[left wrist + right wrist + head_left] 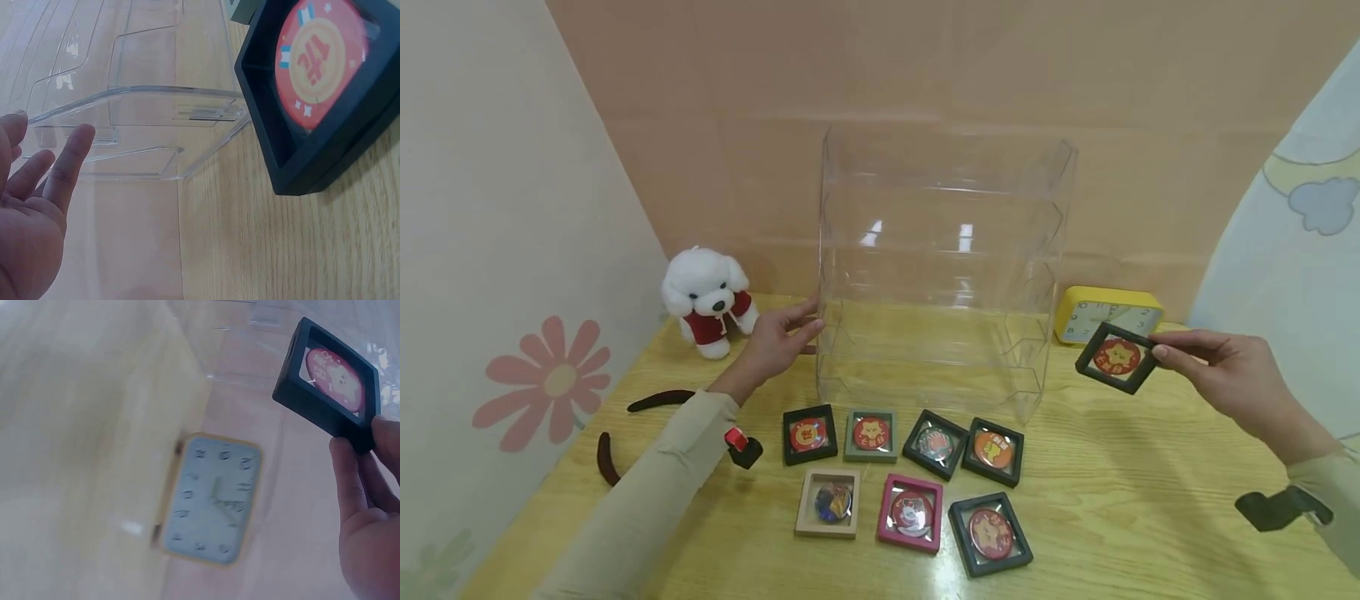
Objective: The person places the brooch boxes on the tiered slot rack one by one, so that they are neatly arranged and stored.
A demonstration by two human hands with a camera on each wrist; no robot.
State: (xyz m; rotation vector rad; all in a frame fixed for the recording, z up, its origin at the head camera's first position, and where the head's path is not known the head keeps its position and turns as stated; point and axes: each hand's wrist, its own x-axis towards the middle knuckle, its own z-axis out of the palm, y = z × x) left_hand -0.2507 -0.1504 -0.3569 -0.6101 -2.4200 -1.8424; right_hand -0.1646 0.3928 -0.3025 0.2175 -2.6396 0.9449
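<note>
A clear plastic tiered display rack (pixel 940 190) stands upright on the table against the back wall. My left hand (pixel 778 340) is at its left side, with fairly straight fingers (pixel 74 153) touching near the rack's edge. On the right, my right hand (pixel 1240 375) pinches a black square display frame (pixel 1116 358) by one corner, between thumb and fingers. Inside that frame sits a round red badge (pixel 336 380) with a pale star-shaped figure. It is held up in the air, tilted, overlapping the lower part of the clock in the head view.
Several framed badges lie before the rack, among them a green frame (pixel 871 435), a beige frame (pixel 805 504) and a pink frame (pixel 910 512). A white plush dog (pixel 703 292) sits left, a yellow clock (pixel 1075 308) right. Two dark curved strips (pixel 658 400) lie far left.
</note>
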